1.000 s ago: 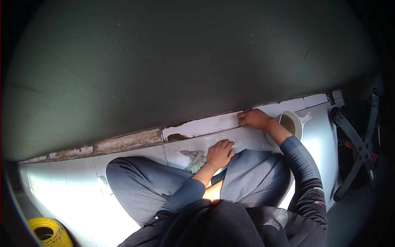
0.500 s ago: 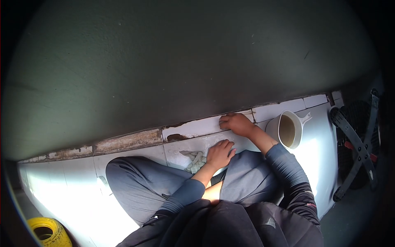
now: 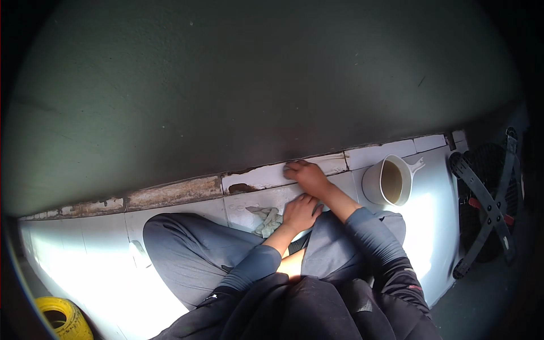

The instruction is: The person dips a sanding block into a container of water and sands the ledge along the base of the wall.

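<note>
My right hand (image 3: 309, 179) is against the white skirting tile (image 3: 263, 177) at the foot of the wall, its fingers bent together. Whatever they may hold is hidden and a little blurred. Just below it, my left hand (image 3: 300, 213) rests near my knee with its thumb apart from loosely bent fingers, and no object shows in it. A crumpled, greyish rag (image 3: 267, 220) lies on the floor tiles left of that hand. Right of my right forearm stands a white plastic dipper (image 3: 391, 180) with cloudy brownish liquid inside and its handle pointing right.
A dark grey-green wall (image 3: 243, 85) rises in front. Further left, the skirting (image 3: 173, 194) is stripped to rough, stained plaster. Crossed dark straps with rivets (image 3: 488, 208) are at the far right. A yellow ring-shaped object (image 3: 76, 320) sits at lower left.
My right hand has slid left along the skirting tile, with its forearm following. The left hand has barely moved, and its fingers look slightly more bent. The view has shifted a little.
</note>
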The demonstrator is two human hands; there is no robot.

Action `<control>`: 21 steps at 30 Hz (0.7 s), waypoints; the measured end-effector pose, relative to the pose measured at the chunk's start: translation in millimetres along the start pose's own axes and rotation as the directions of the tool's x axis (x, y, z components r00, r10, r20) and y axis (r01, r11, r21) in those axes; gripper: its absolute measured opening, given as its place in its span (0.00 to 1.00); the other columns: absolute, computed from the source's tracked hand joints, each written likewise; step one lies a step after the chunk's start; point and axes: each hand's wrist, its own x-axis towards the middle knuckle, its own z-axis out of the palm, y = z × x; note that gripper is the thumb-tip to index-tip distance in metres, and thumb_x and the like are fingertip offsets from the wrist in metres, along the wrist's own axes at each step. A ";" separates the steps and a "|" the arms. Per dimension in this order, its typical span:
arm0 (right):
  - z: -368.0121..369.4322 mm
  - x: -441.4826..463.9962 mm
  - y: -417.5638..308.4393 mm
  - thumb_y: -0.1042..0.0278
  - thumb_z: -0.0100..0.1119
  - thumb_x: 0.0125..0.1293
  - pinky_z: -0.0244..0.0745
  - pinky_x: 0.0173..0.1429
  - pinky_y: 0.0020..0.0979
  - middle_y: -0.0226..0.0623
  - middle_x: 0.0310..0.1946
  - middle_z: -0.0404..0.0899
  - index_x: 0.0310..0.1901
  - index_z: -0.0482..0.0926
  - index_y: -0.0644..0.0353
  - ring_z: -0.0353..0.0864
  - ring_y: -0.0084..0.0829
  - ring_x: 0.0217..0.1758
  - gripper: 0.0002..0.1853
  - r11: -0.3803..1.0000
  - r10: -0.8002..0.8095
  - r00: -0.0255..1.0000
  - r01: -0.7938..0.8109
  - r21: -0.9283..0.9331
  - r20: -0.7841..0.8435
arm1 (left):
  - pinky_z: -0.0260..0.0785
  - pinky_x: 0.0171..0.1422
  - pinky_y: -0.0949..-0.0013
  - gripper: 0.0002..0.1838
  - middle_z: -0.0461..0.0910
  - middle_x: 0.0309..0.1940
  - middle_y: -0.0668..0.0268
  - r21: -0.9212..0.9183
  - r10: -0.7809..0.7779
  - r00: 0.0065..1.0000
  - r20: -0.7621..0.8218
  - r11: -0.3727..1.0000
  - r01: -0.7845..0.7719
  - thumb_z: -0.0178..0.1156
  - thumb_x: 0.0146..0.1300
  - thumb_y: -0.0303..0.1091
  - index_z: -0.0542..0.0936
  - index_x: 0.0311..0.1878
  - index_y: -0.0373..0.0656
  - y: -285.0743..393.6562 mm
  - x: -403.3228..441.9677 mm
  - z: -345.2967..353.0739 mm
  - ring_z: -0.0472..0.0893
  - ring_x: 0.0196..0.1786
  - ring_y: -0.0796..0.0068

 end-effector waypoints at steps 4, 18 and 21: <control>15.8 30.3 -45.9 0.73 0.53 0.50 0.80 0.40 0.31 0.31 0.42 0.75 0.35 0.78 0.53 0.76 0.33 0.48 0.09 0.999 0.032 0.995 -0.030 0.026 -0.092 | 0.72 0.46 0.58 0.16 0.80 0.40 0.58 0.056 -0.195 0.945 0.261 0.981 0.187 0.57 0.55 0.44 0.79 0.43 0.45 3.2 2.4 -14.9 0.79 0.43 0.59; -21.2 -52.0 31.1 0.70 0.65 0.49 0.75 0.50 0.41 0.43 0.50 0.72 0.39 0.79 0.52 0.73 0.48 0.51 0.13 0.876 0.481 0.876 -0.481 -0.032 -0.014 | 0.71 0.48 0.60 0.13 0.75 0.40 0.63 -0.084 0.032 0.998 0.054 0.996 -0.028 0.54 0.60 0.43 0.76 0.44 0.46 3.3 1.0 -15.2 0.76 0.47 0.61; -22.8 -50.2 30.6 0.68 0.66 0.49 0.76 0.49 0.40 0.43 0.48 0.74 0.39 0.79 0.53 0.75 0.46 0.47 0.13 0.863 0.505 0.861 -0.506 0.001 -0.053 | 0.70 0.49 0.58 0.15 0.74 0.42 0.60 -0.049 0.048 0.975 0.217 0.998 -0.039 0.54 0.60 0.41 0.74 0.46 0.44 6.6 -2.7 -32.9 0.75 0.49 0.59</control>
